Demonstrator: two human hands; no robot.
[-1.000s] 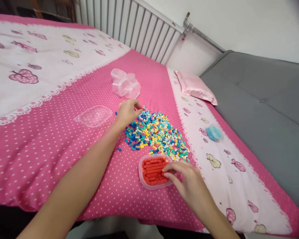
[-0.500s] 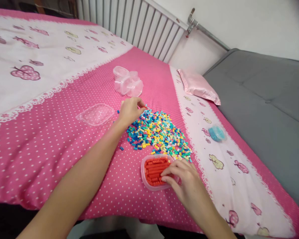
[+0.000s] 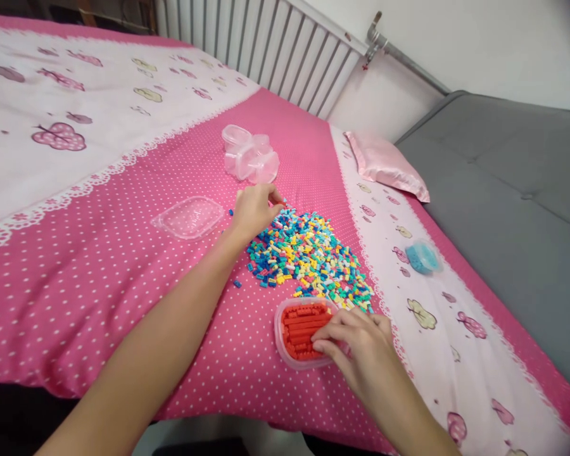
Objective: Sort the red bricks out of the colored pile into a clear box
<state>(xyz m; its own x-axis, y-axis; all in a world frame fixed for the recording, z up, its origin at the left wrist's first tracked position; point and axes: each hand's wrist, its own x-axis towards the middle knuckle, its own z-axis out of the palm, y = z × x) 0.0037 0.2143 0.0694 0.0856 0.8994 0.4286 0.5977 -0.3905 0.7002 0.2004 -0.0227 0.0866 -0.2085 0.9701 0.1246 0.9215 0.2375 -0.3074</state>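
At the far edge of a heap of small multicoloured building bricks [image 3: 308, 253], my left hand [image 3: 256, 208] has its thumb and fingertips closed on a small red building brick, of which only a bit shows. My right hand [image 3: 361, 342] reaches over the right rim of a clear plastic tub [image 3: 279, 329]. Its thumb and forefinger are pinched together against the red building bricks [image 3: 299, 326] packed in rows inside. What lies between those fingertips is hidden by the fingers and the red around them.
A clear lid [image 3: 192, 217] lies flat left of the heap. Beyond it stand several stacked clear containers [image 3: 251, 155]. A tub with blue contents [image 3: 422, 257] sits to the right, below a pink pillow [image 3: 387, 164]. The polka-dot bedspread [image 3: 171, 304] lies under everything.
The whole view has shifted slightly, so things sit a little further right. Both hands keep nearly the same places, left at the heap and right at the tub.
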